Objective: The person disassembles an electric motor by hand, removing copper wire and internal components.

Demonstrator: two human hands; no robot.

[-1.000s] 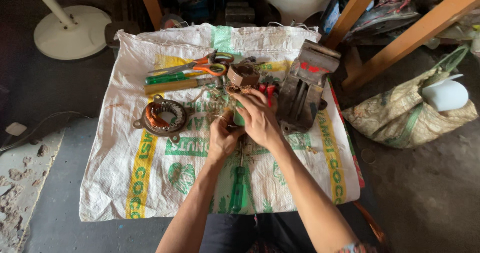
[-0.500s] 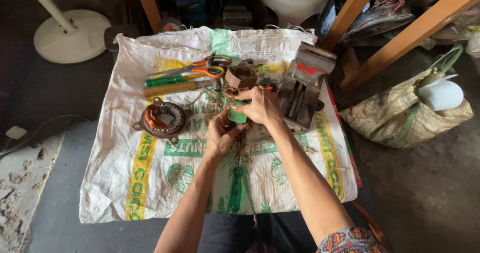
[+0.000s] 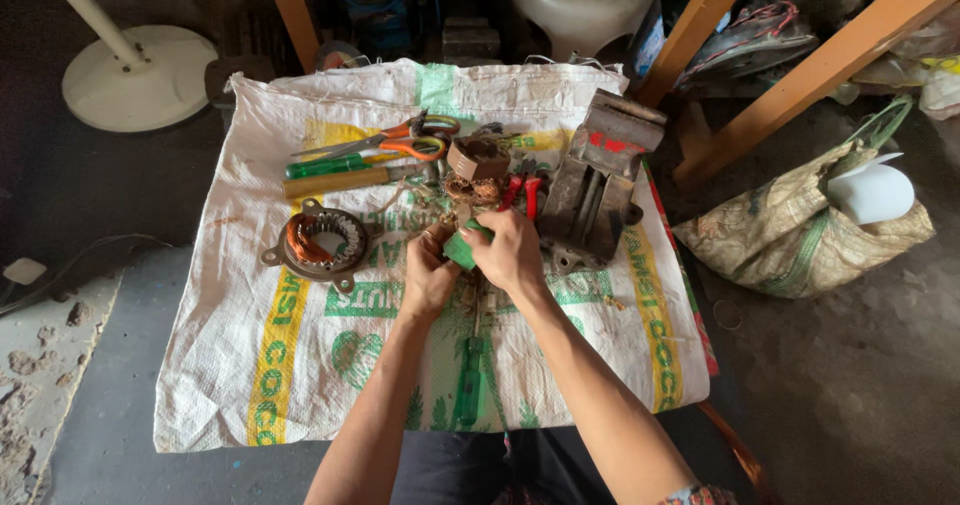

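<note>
Both hands meet over a woven sack spread on the floor. The left hand and right hand together clasp a small green block, flat-sided, mostly hidden by the fingers; each grip is clenched on it. Just beyond the grip lies a copper-wound coil piece, with red-handled pliers and a grey vise to its right, and a stator ring to its left. Compared with half a second earlier, the hands sit slightly nearer the body.
</note>
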